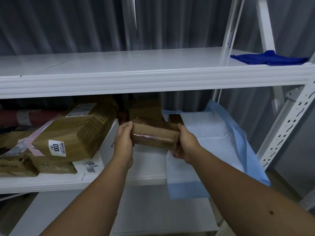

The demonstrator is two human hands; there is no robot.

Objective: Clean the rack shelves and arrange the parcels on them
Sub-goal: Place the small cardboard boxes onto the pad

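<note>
On the white metal rack's middle shelf (119,182), parcels heaped at nine o'clock, the arranging step seems underway: left hand (124,142) and right hand (185,144) clasp the small brown tape-wrapped cardboard parcel's (154,133) ends at centre, which next needs a free spot

White rack: upper shelf (119,65) with blue cloth (269,59); middle shelf (85,182) with parcels (75,135), blue pad (213,133).
</note>
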